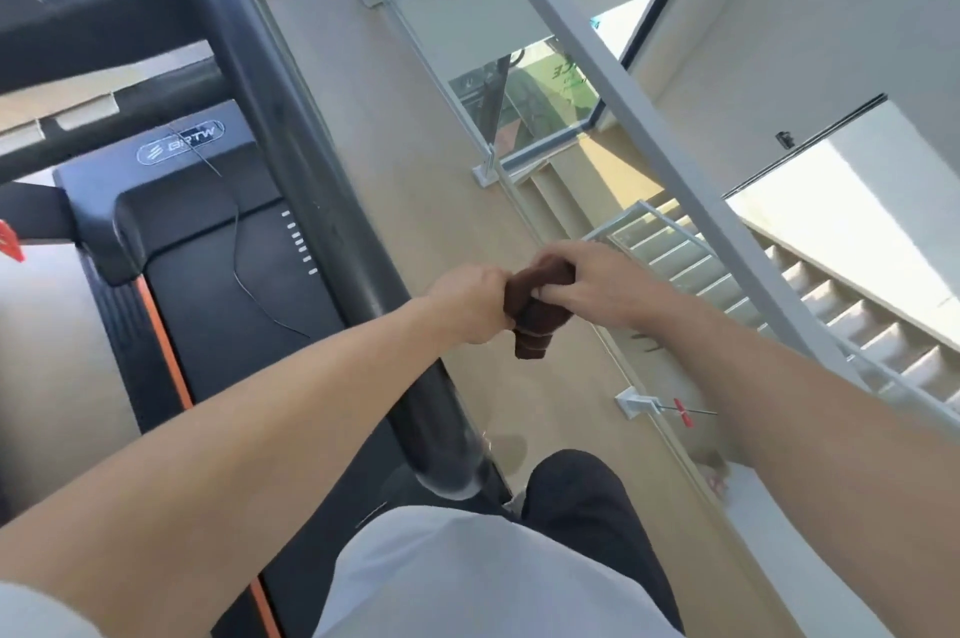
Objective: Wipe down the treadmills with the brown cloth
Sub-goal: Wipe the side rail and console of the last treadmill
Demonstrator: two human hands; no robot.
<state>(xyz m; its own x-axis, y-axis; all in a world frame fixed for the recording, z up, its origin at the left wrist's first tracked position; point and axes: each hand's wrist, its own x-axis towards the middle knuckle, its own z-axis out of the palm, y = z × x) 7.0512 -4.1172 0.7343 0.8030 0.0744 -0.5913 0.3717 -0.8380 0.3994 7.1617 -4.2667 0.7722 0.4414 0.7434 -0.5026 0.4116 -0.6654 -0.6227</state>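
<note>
Brown cloth (537,312) is gripped between both hands in mid-air, bunched into a thick roll whose lower end hangs free below the fingers. It is held by the left hand (470,302) at its left side, with the fingers curled around the fabric and the knuckles turned toward the camera. The upper part is covered by the right hand (597,286), whose fingers are bent over the top of the roll and pinch it from the right. The two hands are brought close together, with only the cloth between them, and both bare forearms are stretched forward from the lower corners of the view. The cloth is held just to the right of the treadmill's dark side handrail (322,200), apart from it and above the tan floor (395,117). To the left of the rail, the treadmill (208,242) is seen with its black belt, an orange edge stripe and a grey motor cover bearing an oval badge; a thin black cord (236,242) is draped over the cover and belt. A grey railing (649,128) with glass panels runs along the right, and a staircase (831,304) is visible beyond it. A white shirt (467,580) and dark trousers (582,497) are seen at the bottom.
</note>
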